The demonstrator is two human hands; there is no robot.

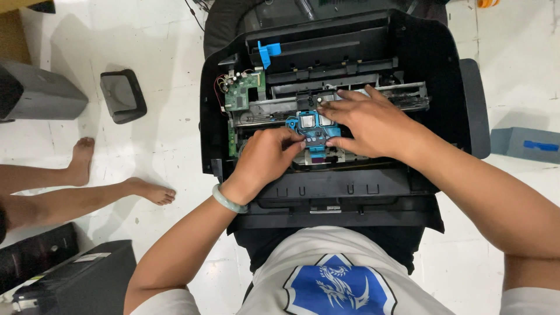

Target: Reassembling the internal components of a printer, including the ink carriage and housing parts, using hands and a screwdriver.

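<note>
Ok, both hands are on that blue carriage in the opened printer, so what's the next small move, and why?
Probably steady the blue carriage with the right hand and ease it gently with the left hand. The left fingertips pinch its left edge, the right hand spans its top and the rail, and the green circuit board sits exposed nearby.

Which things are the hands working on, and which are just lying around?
Being worked on:
- open black printer
- blue carriage part, touched by left hand and right hand
- green circuit board

Lying around:
- grey lid piece on the floor
- grey box
- black machine
- another person's bare feet
</note>
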